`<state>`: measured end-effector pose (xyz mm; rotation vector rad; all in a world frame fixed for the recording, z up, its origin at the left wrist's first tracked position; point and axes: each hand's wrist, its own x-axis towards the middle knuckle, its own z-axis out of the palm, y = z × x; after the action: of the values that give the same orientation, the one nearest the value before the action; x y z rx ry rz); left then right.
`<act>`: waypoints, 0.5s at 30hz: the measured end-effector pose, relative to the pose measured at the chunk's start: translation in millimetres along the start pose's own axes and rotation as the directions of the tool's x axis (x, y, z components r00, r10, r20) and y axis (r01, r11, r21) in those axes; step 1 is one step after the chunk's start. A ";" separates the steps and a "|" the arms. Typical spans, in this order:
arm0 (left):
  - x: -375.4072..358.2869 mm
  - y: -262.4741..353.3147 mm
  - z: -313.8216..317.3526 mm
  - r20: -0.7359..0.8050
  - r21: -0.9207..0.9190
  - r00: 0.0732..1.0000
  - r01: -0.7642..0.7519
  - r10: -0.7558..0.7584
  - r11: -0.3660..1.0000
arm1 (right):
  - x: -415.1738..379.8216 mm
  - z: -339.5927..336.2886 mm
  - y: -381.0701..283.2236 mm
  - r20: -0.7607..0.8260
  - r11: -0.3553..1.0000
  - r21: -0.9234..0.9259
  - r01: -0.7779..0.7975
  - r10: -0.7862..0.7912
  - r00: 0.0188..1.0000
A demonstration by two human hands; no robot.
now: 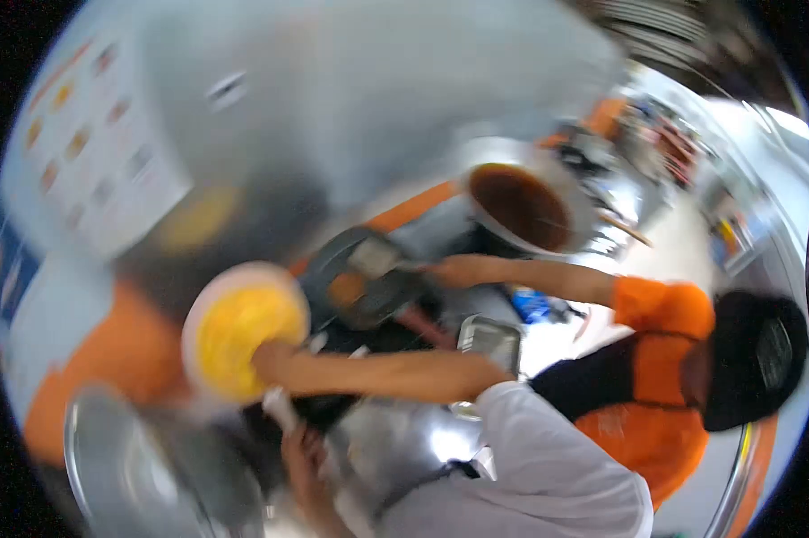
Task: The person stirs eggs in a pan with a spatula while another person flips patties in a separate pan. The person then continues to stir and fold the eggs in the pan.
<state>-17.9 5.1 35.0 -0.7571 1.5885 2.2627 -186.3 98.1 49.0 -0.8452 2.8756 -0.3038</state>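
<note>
Two hands | right hand (272,363) at bowl (246,273) of yellow contents (232,334), left hand (306,451) at pale handle (281,411) | fingers blurred, opening and hold I cannot tell | I advise: steady bowl

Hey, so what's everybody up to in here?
The right hand is at the yellow food in a pale pan; the left hand holds what looks like its handle. A co-worker in orange reaches over a dark pan. Beyond stands a pot of brown liquid. It's blurry.

My site: commercial-looking kitchen
Right of pan (395,299): pot (582,212), brown liquid (519,206)
Left of pan: yellow-filled bowl (195,332)
At pan: capped co-worker (660,390)
</note>
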 end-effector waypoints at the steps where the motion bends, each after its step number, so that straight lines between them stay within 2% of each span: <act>1: 11.3 -3.2 -14.9 0.147 -0.125 0.988 0.070 -0.051 0.990 | -10.6 -23.3 -4.6 0.051 0.990 -0.087 0.115 -0.111 0.993; 2: 21.0 -10.9 -21.5 0.140 -0.045 0.986 0.102 -0.094 0.994 | 13.1 15.2 -2.8 0.039 0.974 -0.200 0.102 -0.096 0.995; 3: 3.5 4.7 -4.7 0.101 -0.095 0.991 0.095 -0.086 0.991 | -1.6 -2.5 -7.0 -0.036 0.965 -0.206 0.162 -0.173 0.984; 4: 7.8 -0.4 -8.2 0.127 -0.127 0.984 0.145 -0.128 0.981 | -3.1 -13.2 -8.3 -0.002 0.945 -0.213 0.249 -0.255 0.967; 5: 8.1 -1.0 -9.0 0.111 -0.142 0.984 0.153 -0.138 0.978 | 0.8 -23.6 -18.7 0.022 0.987 -0.111 0.112 -0.111 0.994; 6: 6.5 -1.0 -9.1 0.112 -0.155 0.983 0.163 -0.146 0.974 | 1.2 -41.9 -32.3 0.031 0.985 -0.154 0.074 -0.070 0.997; 7: 2.5 -1.0 -14.1 0.067 -0.197 0.990 0.137 -0.126 0.971 | 5.9 -46.1 -39.7 0.026 0.985 -0.153 0.076 -0.073 0.997; 9: 3.1 -2.9 -15.7 0.204 -0.240 0.972 0.163 -0.115 0.957 | 16.6 -51.7 -44.8 0.021 0.982 -0.164 0.094 -0.092 0.996; 15: 8.0 -3.9 -18.0 0.232 -0.277 0.967 0.171 -0.107 0.946 | 69.9 -45.9 -27.0 0.055 0.966 -0.260 0.018 -0.004 0.998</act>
<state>-17.8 -10.9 22.8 -0.6443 1.0801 2.4098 -238.8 44.8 95.2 -0.8940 2.9005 0.0986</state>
